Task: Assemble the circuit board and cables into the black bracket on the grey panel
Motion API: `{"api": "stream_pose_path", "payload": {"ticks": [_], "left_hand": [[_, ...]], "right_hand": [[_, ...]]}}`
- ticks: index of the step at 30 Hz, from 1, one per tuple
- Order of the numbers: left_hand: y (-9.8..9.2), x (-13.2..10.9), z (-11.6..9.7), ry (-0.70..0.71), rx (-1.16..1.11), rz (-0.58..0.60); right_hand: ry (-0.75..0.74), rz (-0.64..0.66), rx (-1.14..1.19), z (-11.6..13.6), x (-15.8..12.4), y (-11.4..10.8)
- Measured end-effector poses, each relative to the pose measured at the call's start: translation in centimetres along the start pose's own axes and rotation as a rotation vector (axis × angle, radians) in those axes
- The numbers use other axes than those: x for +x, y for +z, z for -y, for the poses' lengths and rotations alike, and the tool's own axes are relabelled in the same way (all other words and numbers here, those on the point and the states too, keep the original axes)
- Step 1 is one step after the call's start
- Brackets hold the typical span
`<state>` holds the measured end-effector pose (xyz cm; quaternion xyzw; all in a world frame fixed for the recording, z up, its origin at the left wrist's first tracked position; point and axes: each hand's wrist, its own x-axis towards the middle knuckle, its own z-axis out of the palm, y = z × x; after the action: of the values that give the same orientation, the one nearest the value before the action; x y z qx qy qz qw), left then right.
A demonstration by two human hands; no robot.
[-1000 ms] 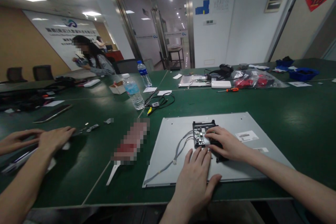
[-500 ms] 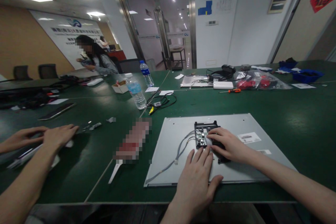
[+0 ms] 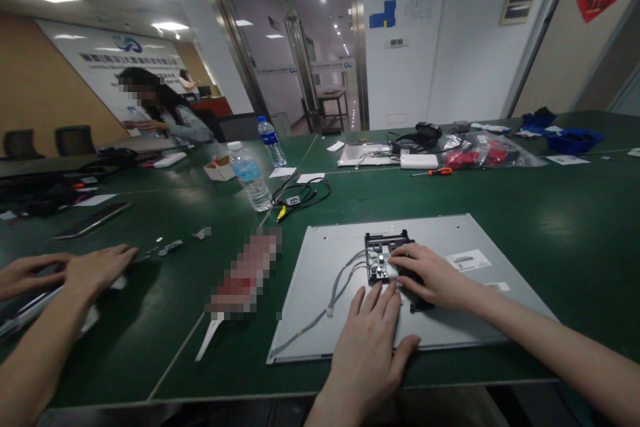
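Observation:
A flat light-grey metal panel (image 3: 305, 293) lies on the table in front of me. On it sits a black plastic frame (image 3: 387, 239) carrying a small circuit board (image 3: 379, 267), and grey cables (image 3: 336, 287) run from the board toward the panel's near left corner. My right hand (image 3: 433, 273) is closed over the frame's right part, fingertips at the board's edge beside a whitish patch; its palm hides much of the frame. Flat on the panel's near edge, my left hand (image 3: 373, 330) has its fingers spread, their tips touching or close to the frame's lower edge.
At left, another person's hands (image 3: 95, 273) are over a pale object. A blurred reddish item (image 3: 245, 273) lies between us. Behind stand two water bottles (image 3: 250, 177) and coiled black cable (image 3: 305, 197). Farther back are an orange screwdriver (image 3: 440, 172), a plastic bag (image 3: 493, 150) and blue trays (image 3: 575, 140).
The whole view has shifted slightly, so things sit a little farther left. Both my hands keep nearly the same place on the panel and frame.

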<state>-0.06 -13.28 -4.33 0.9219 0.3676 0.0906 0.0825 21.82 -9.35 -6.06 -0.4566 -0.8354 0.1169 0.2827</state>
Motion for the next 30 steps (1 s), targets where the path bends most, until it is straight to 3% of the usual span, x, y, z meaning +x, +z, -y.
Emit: {"api": "stream_pose_path", "payload": {"ticks": [30], "left_hand": [[-0.08,-0.02,0.20,0.031,0.040,-0.023]], "right_hand": [[0.013,-0.010,0.003,-0.31,0.23,0.30]]}}
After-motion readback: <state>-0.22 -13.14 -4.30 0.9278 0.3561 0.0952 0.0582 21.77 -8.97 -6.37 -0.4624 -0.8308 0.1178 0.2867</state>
